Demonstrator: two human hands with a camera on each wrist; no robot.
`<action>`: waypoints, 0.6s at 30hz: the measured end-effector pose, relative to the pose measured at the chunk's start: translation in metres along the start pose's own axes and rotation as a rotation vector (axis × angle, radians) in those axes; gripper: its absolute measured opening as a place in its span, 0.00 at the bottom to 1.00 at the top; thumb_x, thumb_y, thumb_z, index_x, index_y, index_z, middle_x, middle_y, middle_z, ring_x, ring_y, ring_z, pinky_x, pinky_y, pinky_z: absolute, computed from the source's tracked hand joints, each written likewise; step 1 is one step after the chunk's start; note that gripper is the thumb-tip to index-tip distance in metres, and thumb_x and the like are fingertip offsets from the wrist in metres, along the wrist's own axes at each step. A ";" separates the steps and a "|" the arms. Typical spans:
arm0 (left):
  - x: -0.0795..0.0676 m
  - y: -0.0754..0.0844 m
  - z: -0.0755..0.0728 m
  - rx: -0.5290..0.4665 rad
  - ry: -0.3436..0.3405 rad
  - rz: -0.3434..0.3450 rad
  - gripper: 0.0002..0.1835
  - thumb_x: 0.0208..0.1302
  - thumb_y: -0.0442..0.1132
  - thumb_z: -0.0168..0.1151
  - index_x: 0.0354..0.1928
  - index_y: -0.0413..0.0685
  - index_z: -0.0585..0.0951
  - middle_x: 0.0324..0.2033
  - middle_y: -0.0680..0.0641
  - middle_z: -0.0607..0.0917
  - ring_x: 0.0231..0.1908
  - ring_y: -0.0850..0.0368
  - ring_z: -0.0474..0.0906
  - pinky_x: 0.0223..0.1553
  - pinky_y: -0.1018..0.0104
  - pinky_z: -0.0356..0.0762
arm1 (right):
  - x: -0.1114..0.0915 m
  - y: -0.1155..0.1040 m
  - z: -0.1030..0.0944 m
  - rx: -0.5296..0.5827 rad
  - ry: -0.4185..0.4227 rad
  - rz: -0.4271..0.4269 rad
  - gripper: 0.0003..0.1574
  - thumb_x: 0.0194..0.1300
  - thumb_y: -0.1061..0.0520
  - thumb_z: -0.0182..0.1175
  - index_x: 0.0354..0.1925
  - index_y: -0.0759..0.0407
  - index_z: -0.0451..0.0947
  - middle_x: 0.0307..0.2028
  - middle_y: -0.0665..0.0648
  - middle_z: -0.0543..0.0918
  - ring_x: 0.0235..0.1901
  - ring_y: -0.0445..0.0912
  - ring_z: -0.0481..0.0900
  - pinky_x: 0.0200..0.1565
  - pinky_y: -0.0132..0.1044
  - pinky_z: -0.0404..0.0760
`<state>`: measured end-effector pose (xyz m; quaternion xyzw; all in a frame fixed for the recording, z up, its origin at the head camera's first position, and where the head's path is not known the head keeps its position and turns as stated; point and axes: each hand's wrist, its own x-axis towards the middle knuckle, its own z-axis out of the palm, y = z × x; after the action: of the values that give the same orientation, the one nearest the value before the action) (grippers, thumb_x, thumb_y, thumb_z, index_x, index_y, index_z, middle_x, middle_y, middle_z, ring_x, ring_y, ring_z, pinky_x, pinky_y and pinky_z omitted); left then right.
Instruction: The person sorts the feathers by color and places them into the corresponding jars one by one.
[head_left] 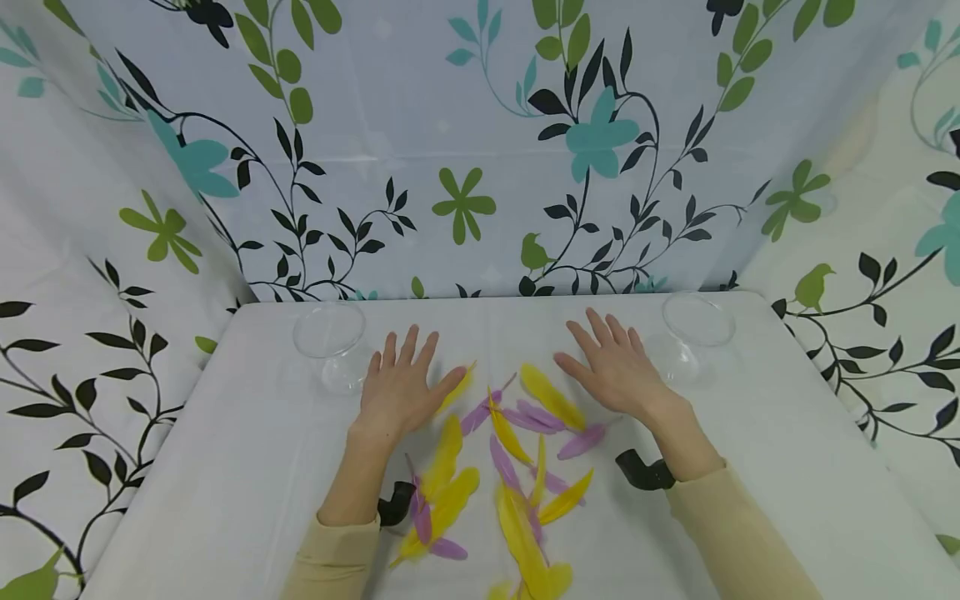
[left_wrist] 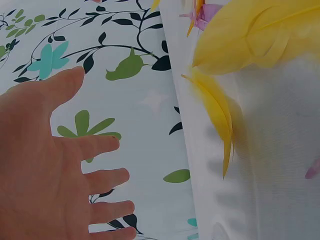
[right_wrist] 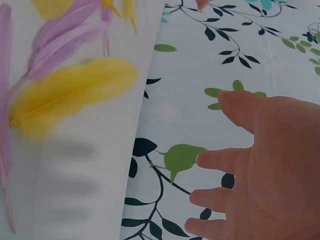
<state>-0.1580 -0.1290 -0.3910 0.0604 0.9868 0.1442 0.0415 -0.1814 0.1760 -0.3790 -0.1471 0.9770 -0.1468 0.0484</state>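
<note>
Fingers spread, my left hand (head_left: 401,387) is held over the white table, palm down, left of a scatter of feathers. My right hand (head_left: 618,367) mirrors it on the other side, fingers straight and holding nothing. Between and below them lie several yellow feathers (head_left: 521,533) and purple feathers (head_left: 504,462), some overlapping. Close to the left thumb is a yellow feather (head_left: 456,390), partly hidden by the hand. Another yellow feather (right_wrist: 75,95) lies near the right hand, with finger shadows on the cloth beside it in the right wrist view.
A clear round container (head_left: 341,375) stands at the back left, just beyond the left fingers. Its match, a second clear container (head_left: 672,362), stands at the back right. Leaf-patterned curtains (head_left: 465,125) surround the white table (head_left: 225,467). Black wrist cameras (head_left: 641,471) sit on both wrists.
</note>
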 end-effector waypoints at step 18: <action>-0.030 -0.003 -0.014 -0.250 0.236 -0.012 0.32 0.67 0.52 0.63 0.69 0.49 0.71 0.66 0.41 0.76 0.64 0.38 0.73 0.62 0.39 0.72 | -0.020 -0.009 0.021 0.013 0.085 -0.010 0.36 0.69 0.44 0.61 0.67 0.62 0.70 0.65 0.68 0.73 0.66 0.66 0.68 0.69 0.69 0.53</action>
<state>-0.1305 -0.1401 -0.3763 0.0317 0.9596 0.2717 -0.0664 -0.1565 0.1679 -0.3951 -0.1454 0.9764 -0.1597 0.0069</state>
